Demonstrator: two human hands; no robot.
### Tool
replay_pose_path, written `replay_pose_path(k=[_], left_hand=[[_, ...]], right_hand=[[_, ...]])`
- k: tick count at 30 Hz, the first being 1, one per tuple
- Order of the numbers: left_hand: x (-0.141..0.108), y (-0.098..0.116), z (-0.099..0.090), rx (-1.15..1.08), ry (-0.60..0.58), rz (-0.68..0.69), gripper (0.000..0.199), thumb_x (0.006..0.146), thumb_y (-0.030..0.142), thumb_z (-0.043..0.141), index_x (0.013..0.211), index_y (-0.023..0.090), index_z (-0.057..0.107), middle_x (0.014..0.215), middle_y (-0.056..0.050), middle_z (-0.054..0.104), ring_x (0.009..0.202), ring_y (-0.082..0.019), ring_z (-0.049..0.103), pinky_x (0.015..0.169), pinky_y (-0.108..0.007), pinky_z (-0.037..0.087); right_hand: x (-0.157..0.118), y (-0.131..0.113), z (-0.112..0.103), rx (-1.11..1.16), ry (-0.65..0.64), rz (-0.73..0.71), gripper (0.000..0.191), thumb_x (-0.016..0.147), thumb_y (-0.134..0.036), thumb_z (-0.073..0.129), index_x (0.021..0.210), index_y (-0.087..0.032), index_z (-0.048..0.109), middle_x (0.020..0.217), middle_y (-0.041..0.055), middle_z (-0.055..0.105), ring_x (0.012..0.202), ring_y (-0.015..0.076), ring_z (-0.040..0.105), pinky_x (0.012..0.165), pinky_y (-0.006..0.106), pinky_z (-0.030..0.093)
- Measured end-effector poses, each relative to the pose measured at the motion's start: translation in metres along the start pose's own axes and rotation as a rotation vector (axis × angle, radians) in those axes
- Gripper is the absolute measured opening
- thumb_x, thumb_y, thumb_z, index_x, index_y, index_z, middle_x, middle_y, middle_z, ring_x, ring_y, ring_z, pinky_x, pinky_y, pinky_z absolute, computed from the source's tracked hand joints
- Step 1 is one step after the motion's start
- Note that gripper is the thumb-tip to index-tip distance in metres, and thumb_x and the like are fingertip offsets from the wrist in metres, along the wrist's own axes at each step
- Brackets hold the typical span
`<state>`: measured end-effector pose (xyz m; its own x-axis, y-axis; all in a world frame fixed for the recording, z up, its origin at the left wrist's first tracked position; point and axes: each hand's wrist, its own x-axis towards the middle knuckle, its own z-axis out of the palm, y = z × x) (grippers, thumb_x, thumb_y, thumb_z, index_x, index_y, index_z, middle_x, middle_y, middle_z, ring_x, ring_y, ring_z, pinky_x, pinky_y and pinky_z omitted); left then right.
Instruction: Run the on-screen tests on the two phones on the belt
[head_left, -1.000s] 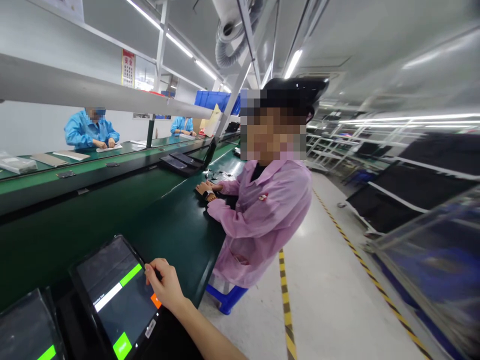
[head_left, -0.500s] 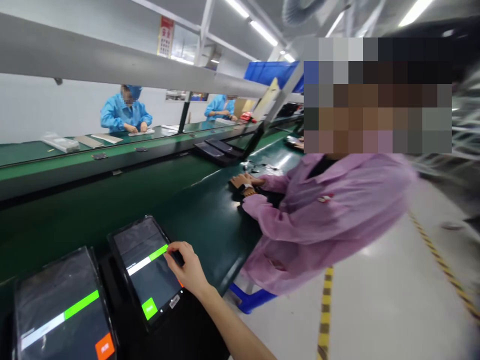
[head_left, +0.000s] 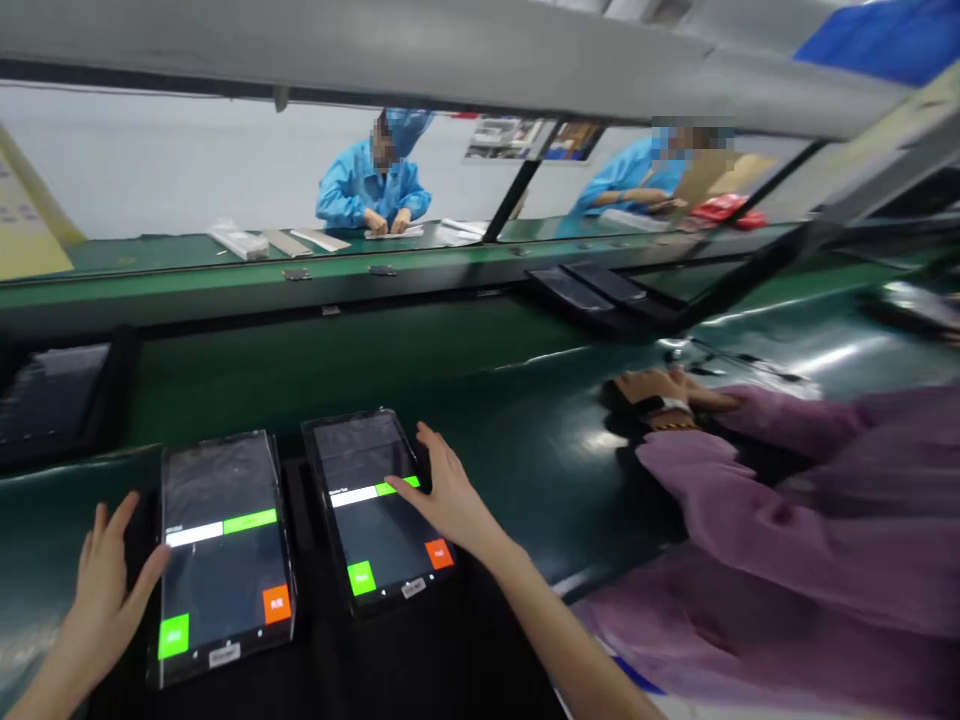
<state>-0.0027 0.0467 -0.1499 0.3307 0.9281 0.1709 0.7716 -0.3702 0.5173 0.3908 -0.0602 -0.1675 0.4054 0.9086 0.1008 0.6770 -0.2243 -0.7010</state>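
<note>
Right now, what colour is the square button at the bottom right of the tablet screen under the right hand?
Orange, on the right tablet, seen in the head view.

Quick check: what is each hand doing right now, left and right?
Left hand: open, fingers spread, thumb against the left edge of the left tablet.
Right hand: open, resting on the right tablet, holding nothing.

Two black tablets, the left tablet [head_left: 221,555] and right tablet [head_left: 379,510], lie side by side, screens lit.
</note>
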Motion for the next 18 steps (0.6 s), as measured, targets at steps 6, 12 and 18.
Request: replay_pose_path(k=[6,12,18], left_hand=[[0.034,0.011,-0.005,0.021,-0.185,-0.059,0.088,0.082,0.07,0.04,0.148,0.02,0.009,0.149,-0.018,0.032,0.141,-0.038,0.019,0.11,-0.067,-0.001],[0.033,0.012,0.002,0.098,-0.166,-0.047,0.095,0.078,0.069,0.047,0.148,0.02,0.006,0.15,-0.019,0.03,0.142,-0.038,0.012,0.109,-0.067,-0.001],[0.056,0.014,-0.001,-0.018,-0.182,-0.167,0.078,0.085,0.066,0.035,0.14,0.011,0.034,0.133,-0.02,0.052,0.137,-0.036,0.029,0.11,-0.064,0.0]], right_hand=[[0.017,-0.012,0.009,-0.115,-0.133,0.082,0.125,0.065,-0.074,0.063,0.152,-0.014,-0.003,0.152,0.0206,0.024,0.141,0.0407,0.017,0.111,0.059,0.02],[0.027,0.003,0.017,0.024,-0.057,0.129,0.125,0.062,-0.073,0.066,0.152,-0.01,0.006,0.145,0.0228,0.036,0.136,0.0425,0.03,0.11,0.06,0.022],[0.067,0.02,0.014,0.34,-0.037,0.364,0.081,0.075,-0.074,0.053,0.135,-0.019,0.05,0.124,0.0141,0.061,0.121,0.0356,0.053,0.099,0.049,0.045]])
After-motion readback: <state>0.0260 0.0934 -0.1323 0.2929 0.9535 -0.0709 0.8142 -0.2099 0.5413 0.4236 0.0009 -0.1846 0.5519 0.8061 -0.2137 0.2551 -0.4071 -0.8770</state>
